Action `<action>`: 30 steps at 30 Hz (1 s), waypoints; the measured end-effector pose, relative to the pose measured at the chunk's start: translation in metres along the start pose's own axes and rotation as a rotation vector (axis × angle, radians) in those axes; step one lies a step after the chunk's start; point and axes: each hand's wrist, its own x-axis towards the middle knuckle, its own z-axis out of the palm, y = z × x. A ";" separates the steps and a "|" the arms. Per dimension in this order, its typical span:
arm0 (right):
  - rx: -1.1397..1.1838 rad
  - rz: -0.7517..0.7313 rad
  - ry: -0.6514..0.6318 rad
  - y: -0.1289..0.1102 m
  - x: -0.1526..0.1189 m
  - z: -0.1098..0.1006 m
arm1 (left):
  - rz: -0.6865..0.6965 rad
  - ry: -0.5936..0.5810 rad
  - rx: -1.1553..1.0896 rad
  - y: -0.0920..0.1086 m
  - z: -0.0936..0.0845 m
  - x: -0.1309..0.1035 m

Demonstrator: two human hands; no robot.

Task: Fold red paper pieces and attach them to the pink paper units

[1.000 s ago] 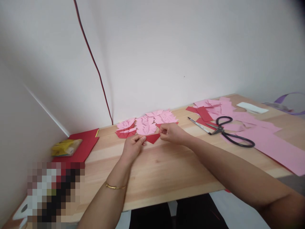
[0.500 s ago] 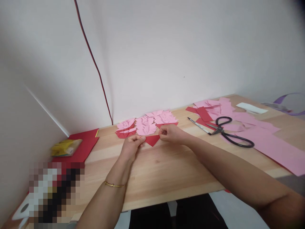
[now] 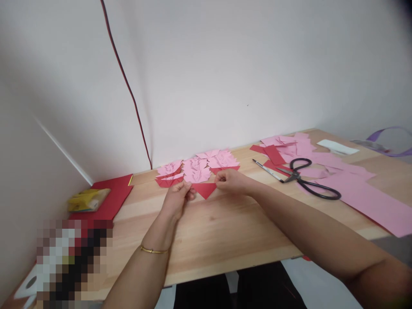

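Observation:
A red paper triangle (image 3: pixel 205 190), point toward me, is stretched between my two hands just above the wooden table. My left hand (image 3: pixel 178 196) pinches its left corner between thumb and fingers. At the right corner, my right hand (image 3: pixel 230 181) has its fingers curled closed on the paper. Right behind the hands lie pink cut-paper pieces (image 3: pixel 196 170) with jagged edges. Red folded paper (image 3: pixel 169 180) lies among them at the left, and another red strip shows behind my right hand.
Black-handled scissors (image 3: pixel 318 189) lie open at the right beside a pen (image 3: pixel 268 171). Pink paper sheets (image 3: pixel 370 199) and red scraps (image 3: pixel 274 155) spread around them. A yellow packet (image 3: pixel 88 200) rests on red paper (image 3: pixel 118 199) at the left. A wall stands behind the wooden table (image 3: pixel 206 240).
My left fingers have shifted slightly left along the triangle's edge, so more of its left corner shows. The right hand keeps its grip. The view has moved a little.

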 end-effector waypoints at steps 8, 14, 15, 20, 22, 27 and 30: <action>-0.080 -0.024 0.150 -0.007 -0.004 0.016 | 0.782 0.169 0.702 -0.002 0.016 -0.015; -0.461 -0.310 0.250 -0.023 -0.017 0.035 | 0.796 -0.154 0.880 -0.004 0.036 -0.029; -0.485 -0.344 0.252 -0.024 -0.017 0.035 | 0.775 -0.170 0.882 -0.003 0.036 -0.029; -0.564 -0.398 0.239 -0.020 -0.017 0.033 | 0.750 -0.164 0.878 0.001 0.032 -0.028; -0.577 -0.420 0.248 -0.019 -0.016 0.032 | 0.721 -0.123 0.840 0.001 0.030 -0.027; -0.546 -0.426 0.277 -0.019 -0.016 0.025 | 0.619 -0.039 0.696 0.006 0.019 -0.021; -0.520 -0.397 0.278 -0.020 -0.015 0.020 | 0.584 -0.004 0.675 0.008 0.010 -0.016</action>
